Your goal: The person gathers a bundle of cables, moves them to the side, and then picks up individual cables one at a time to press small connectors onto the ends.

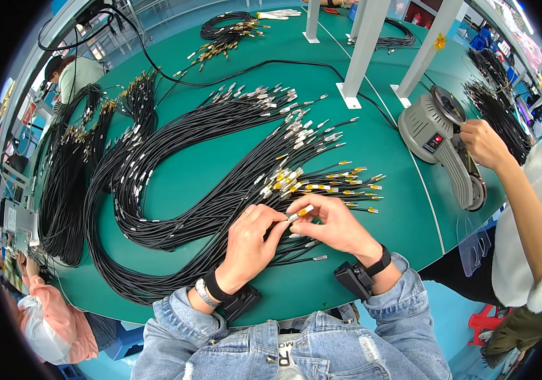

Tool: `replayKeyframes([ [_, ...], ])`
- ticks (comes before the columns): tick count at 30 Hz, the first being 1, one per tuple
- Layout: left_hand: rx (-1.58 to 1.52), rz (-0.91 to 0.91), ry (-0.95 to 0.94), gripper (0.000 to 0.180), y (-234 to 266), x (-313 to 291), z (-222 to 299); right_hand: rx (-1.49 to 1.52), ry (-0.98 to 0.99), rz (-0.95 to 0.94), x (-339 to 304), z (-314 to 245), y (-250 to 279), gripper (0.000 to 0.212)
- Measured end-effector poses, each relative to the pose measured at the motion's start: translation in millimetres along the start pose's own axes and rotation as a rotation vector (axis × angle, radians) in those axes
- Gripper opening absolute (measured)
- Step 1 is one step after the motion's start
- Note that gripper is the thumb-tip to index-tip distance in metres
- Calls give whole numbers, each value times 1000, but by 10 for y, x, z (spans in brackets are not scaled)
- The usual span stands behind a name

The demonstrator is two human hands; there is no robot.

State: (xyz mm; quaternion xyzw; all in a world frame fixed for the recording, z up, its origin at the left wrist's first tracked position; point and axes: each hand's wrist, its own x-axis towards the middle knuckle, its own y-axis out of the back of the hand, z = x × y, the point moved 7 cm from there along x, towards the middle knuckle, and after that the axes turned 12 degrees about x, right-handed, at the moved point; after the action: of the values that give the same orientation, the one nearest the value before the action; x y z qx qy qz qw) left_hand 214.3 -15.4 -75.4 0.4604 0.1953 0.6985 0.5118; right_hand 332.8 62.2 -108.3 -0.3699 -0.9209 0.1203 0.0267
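Hands: the left hand [249,244] and right hand [334,223] pinch one yellow-banded cable end [306,210] between their fingertips, just beside black cable bundles [176,229] curving leftward across the green worktop [404,237]. Farther right, a co-worker's hand [483,144] reaches a grey machine [415,130].

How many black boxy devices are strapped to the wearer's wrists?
2: the left device is at the wrist of the left hand, near a silver wristwatch; the right device is at the wrist of the right hand. Any under the denim sleeves would be hidden.
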Motion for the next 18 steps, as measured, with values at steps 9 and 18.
replayKeyframes([
  [9,83,31,-68,12,-1,1,36,14,-42,1,14,70,28,15],
  [18,94,13,-82,16,5,0,41,43,-129,-2,-13,38,23,15],
])
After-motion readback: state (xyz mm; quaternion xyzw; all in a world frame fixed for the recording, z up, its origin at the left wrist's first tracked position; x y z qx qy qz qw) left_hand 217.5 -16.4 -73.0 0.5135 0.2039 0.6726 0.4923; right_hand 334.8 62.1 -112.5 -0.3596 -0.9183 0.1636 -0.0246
